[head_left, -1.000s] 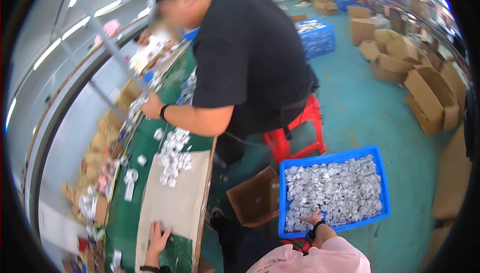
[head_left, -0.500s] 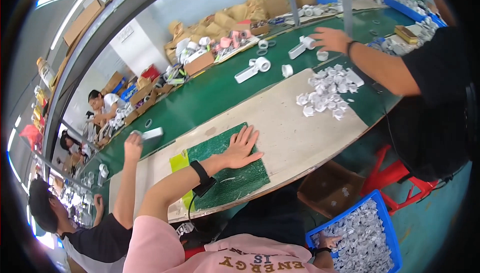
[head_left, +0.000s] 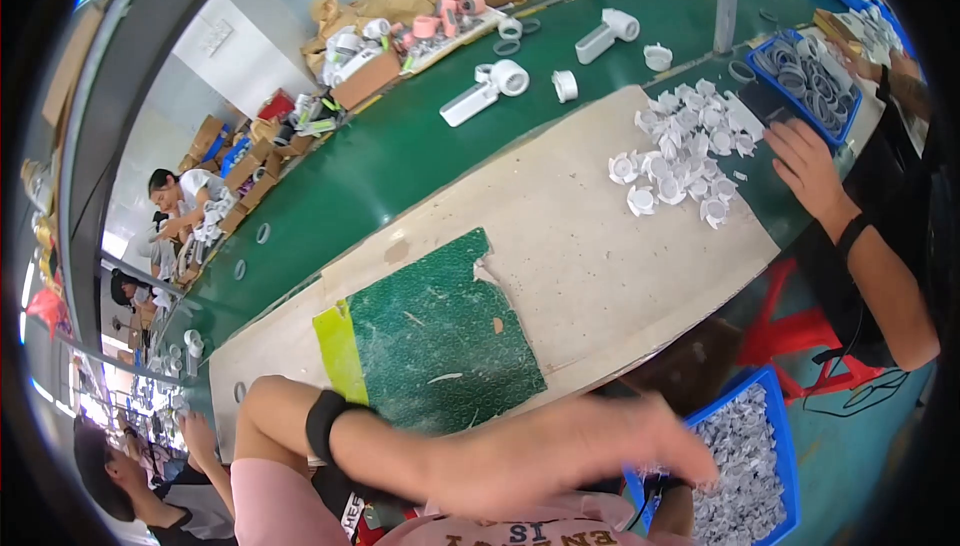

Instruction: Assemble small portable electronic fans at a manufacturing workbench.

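The left hand (head_left: 590, 441) stretches flat and blurred across the lower frame, its grip spread and holding nothing, a black wristband (head_left: 322, 424) on the forearm. It hovers just off the near edge of the surface (head_left: 560, 246). Right of its fingertips sits a blue crate (head_left: 775, 416) heaped with small white plastic parts (head_left: 740, 476). The right hand seems to reach into that crate under the left fingers, but it is mostly hidden and its grip cannot be told. Behind the left hand lies a torn green mat (head_left: 440, 341), with bare board beyond.

left hand (head_left: 560, 451) blurred, fingers (head_left: 680, 441) extended, palm down.
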A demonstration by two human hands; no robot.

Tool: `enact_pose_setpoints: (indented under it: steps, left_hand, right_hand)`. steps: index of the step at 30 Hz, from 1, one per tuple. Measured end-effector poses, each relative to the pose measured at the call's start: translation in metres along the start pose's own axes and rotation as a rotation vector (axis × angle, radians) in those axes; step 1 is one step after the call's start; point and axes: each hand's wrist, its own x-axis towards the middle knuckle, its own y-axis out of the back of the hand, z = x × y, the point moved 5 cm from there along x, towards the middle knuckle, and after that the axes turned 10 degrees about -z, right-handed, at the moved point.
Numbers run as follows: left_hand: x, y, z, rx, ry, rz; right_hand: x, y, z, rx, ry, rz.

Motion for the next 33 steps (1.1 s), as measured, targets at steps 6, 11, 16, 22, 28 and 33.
enact_pose_setpoints:
  steps: [6,11,16,22,28,33]
  left_hand:
    - [-0.012,-0.032,-0.012,-1.050,0.087,0.179]
    - [0.000,-0.019,-0.013,-0.901,0.333,0.266]
    - [0.011,0.018,-0.007,-0.128,-0.433,0.931]
    - [0.013,-0.003,-0.051,-0.367,-0.322,0.810]
    - [0.012,-0.017,-0.060,-0.466,-0.262,0.718]
    - [0.013,-0.027,-0.058,-0.499,-0.275,0.654]
  right_hand:
    - [-0.029,-0.019,-0.020,-1.110,0.304,-0.180]
    - [-0.022,0.041,-0.032,-1.668,0.370,-0.232]
    - [-0.089,0.029,-0.030,-1.601,0.294,-0.300]
    - [-0.160,-0.011,-0.042,-1.467,0.258,-0.401]
    - [-0.167,-0.003,-0.073,-1.150,0.204,-0.500]
    - [-0.127,0.010,-0.074,-0.745,0.011,-0.541]
